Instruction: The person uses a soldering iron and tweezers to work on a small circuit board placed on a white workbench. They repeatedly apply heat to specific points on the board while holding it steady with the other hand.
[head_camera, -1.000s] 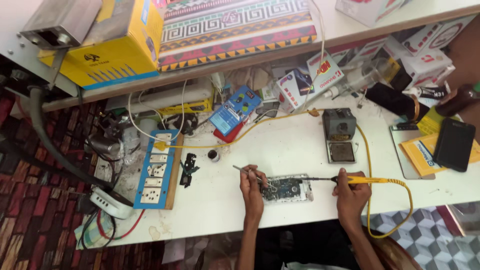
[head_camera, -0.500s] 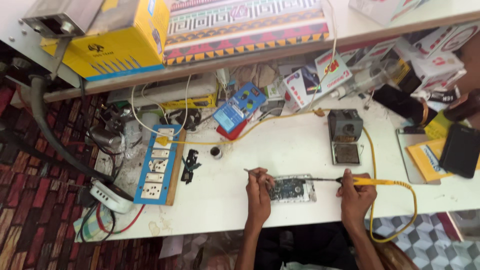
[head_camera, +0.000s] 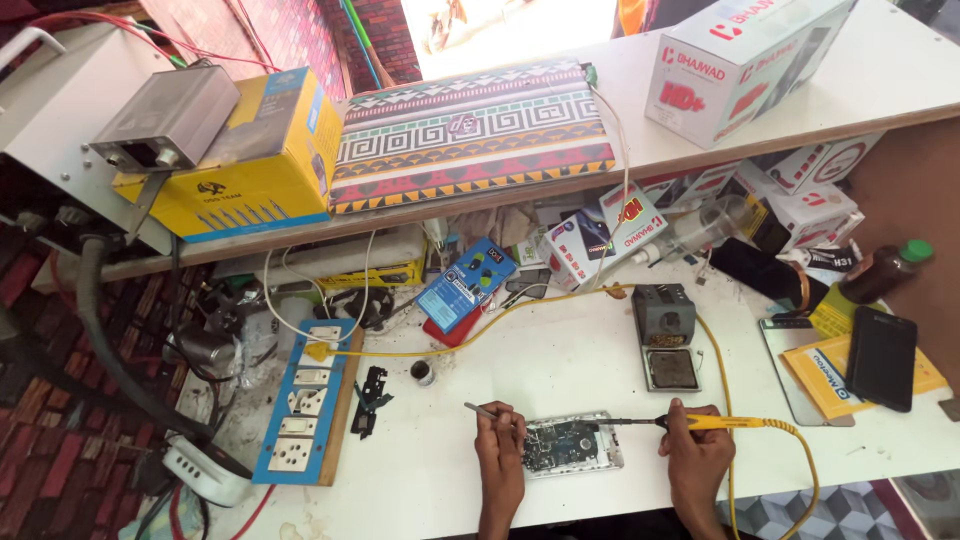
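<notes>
An opened phone with its circuit board bare (head_camera: 570, 445) lies flat on the white desk (head_camera: 560, 370), near the front edge and between the two hands. The right hand (head_camera: 697, 455) is closed around the yellow handle of a soldering iron (head_camera: 690, 422), whose dark tip reaches left onto the board's upper right corner. The left hand (head_camera: 498, 440) pinches a thin metal tool, tweezers or a probe (head_camera: 483, 410), I cannot tell which, its end sticking up and to the left, while the hand rests against the phone's left side. This looks like soldering work on the board, with the tip on or just at a joint; whether it truly touches is too small to see. The next move would seem to call for a steady tip and a fine placement from the thin tool. The iron's yellow cable (head_camera: 770, 440) loops behind to a grey soldering stand (head_camera: 665, 335) just beyond the phone. Further left sit a small round pot (head_camera: 423, 372), a black plastic part (head_camera: 368, 398) and a blue socket board (head_camera: 300, 405).
</notes>
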